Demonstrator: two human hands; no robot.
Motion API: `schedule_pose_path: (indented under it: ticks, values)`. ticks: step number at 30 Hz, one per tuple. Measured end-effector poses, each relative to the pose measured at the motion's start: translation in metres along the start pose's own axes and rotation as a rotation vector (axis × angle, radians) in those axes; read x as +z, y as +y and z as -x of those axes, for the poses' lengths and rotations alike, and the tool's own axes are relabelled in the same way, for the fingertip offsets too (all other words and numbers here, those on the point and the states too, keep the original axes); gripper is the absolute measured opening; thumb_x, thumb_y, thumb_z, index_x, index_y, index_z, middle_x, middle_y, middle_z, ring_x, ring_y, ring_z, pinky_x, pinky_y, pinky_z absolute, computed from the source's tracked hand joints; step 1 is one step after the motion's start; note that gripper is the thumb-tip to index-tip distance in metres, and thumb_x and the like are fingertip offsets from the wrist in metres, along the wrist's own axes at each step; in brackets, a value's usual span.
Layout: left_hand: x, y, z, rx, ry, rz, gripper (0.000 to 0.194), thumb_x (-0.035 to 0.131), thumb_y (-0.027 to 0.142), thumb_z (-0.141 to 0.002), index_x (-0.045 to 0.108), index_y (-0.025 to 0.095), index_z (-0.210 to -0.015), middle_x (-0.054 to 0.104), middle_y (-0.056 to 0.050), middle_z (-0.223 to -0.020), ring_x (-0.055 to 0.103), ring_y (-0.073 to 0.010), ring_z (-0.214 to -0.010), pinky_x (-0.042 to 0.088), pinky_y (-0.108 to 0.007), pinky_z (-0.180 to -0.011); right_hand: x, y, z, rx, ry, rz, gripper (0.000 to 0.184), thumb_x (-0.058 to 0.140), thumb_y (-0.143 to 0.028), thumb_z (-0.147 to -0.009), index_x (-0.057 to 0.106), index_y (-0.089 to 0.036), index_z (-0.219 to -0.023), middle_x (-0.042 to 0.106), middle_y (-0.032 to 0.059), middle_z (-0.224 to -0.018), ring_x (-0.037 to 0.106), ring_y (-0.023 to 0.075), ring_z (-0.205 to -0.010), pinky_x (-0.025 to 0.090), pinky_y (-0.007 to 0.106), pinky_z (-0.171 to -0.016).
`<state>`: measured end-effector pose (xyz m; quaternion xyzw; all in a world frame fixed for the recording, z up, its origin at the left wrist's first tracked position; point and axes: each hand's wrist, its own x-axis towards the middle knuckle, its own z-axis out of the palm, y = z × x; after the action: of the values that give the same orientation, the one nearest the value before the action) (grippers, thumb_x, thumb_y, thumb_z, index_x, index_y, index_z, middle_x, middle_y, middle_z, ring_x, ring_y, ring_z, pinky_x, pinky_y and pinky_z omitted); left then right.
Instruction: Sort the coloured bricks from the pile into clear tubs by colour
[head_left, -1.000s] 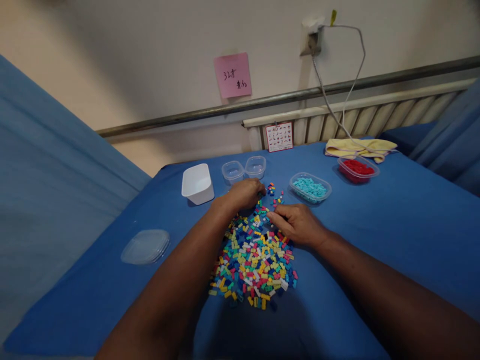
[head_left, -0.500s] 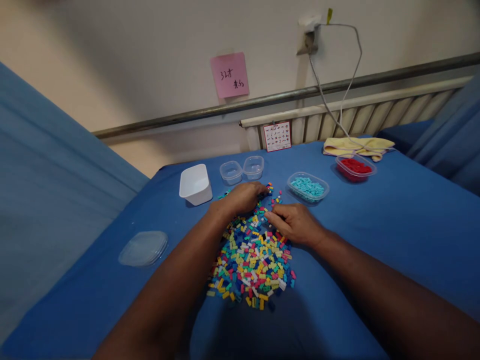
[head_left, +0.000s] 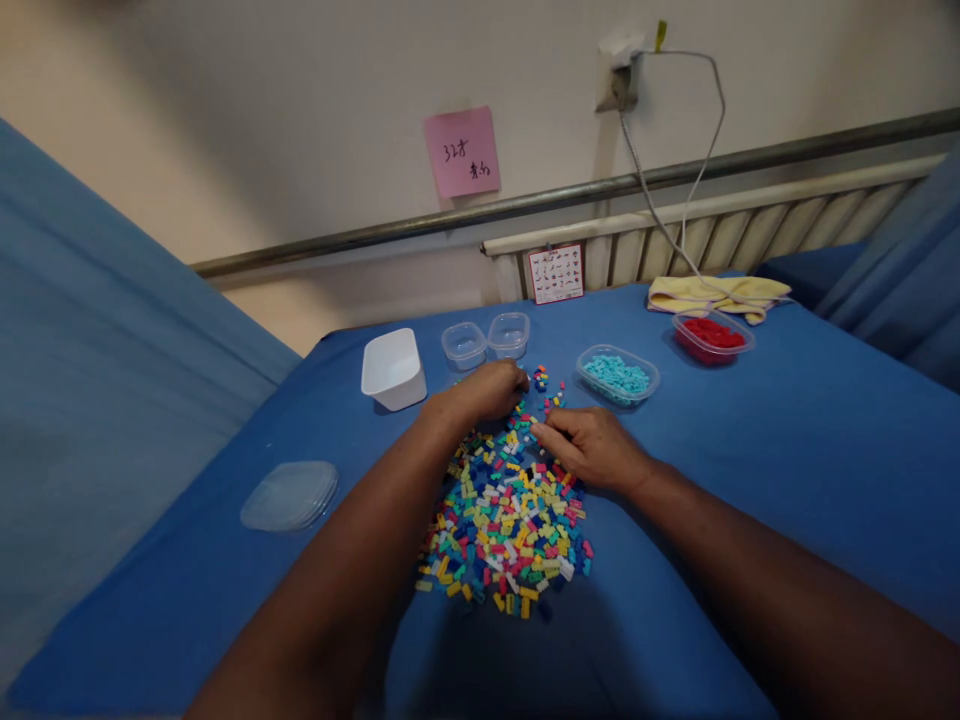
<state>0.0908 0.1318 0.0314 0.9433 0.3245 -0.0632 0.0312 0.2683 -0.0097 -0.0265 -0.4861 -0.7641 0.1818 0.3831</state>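
Note:
A loose spread of small building bricks (head_left: pixel 517 520) in yellow, pink, blue, green and white lies on the blue cloth (head_left: pixel 712 560). My left hand (head_left: pixel 491 388) reaches over the far part of this pile, its fingers curled down among the bricks and their tips partly hidden. At the pile's right edge rests my right hand (head_left: pixel 592 445), fingers folded in and thumb pointing left. Whatever sits inside either hand is too small or too hidden to name. A clear tub of light-blue bricks (head_left: pixel 618 376) stands just beyond my right hand.
Behind the pile stand a white bin (head_left: pixel 394 370) and two clear tubs (head_left: pixel 486 340). Farther right are a tub of red bricks (head_left: pixel 712 337) and a yellow cloth (head_left: pixel 716 295). Clear lids (head_left: pixel 291 495) lie at left. A picture card (head_left: pixel 556 275) leans on the radiator (head_left: pixel 705 235).
My left hand shifted slightly right to the small far cluster of bricks, then drew back left, uncovering it again. My right hand stays almost in place.

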Motion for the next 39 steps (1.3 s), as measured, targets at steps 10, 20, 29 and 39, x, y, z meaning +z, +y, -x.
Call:
schedule_pose_path:
  ticks: [10, 20, 29, 39]
  values:
    - [-0.001, 0.001, -0.001, -0.031, 0.002, 0.022, 0.025, 0.063, 0.016, -0.082, 0.079, 0.019, -0.101, 0.079, -0.009, -0.099, 0.069, -0.0223, -0.084, 0.048, -0.028, -0.074, 0.000, 0.000, -0.001, 0.011, 0.005, -0.004, 0.047, 0.052, -0.047, -0.106, 0.051, -0.022, -0.066, 0.055, -0.0023, -0.060, 0.045, 0.0123, -0.056, 0.029, 0.029, -0.059]
    - [-0.022, 0.046, -0.054, -0.009, 0.298, 0.471, 0.019, 0.066, 0.021, -0.088, 0.074, 0.014, -0.104, 0.076, -0.005, -0.093, 0.067, -0.0165, -0.080, 0.050, -0.026, -0.073, -0.002, -0.002, -0.003, 0.014, -0.003, -0.024, 0.045, 0.053, -0.044, -0.106, 0.052, -0.021, -0.067, 0.058, -0.0020, -0.061, 0.047, 0.0122, -0.056, 0.030, 0.030, -0.060]
    - [-0.036, 0.037, -0.052, -0.052, 0.404, 0.494, 0.028, 0.068, 0.020, -0.089, 0.076, 0.016, -0.115, 0.077, -0.007, -0.105, 0.069, -0.0184, -0.092, 0.054, -0.030, -0.088, -0.001, 0.001, -0.001, 0.026, 0.006, -0.076, 0.047, 0.052, -0.046, -0.106, 0.050, -0.021, -0.066, 0.054, -0.0024, -0.060, 0.045, 0.0125, -0.056, 0.030, 0.029, -0.059]
    - [-0.017, -0.004, 0.056, -0.252, 0.101, 0.427, 0.022, 0.062, 0.028, -0.088, 0.080, 0.019, -0.095, 0.079, -0.002, -0.086, 0.068, -0.0173, -0.075, 0.048, -0.026, -0.069, 0.001, 0.006, -0.003, 0.163, 0.121, -0.217, 0.052, 0.051, -0.052, -0.106, 0.049, -0.022, -0.065, 0.049, -0.0027, -0.057, 0.043, 0.0129, -0.054, 0.029, 0.029, -0.054]
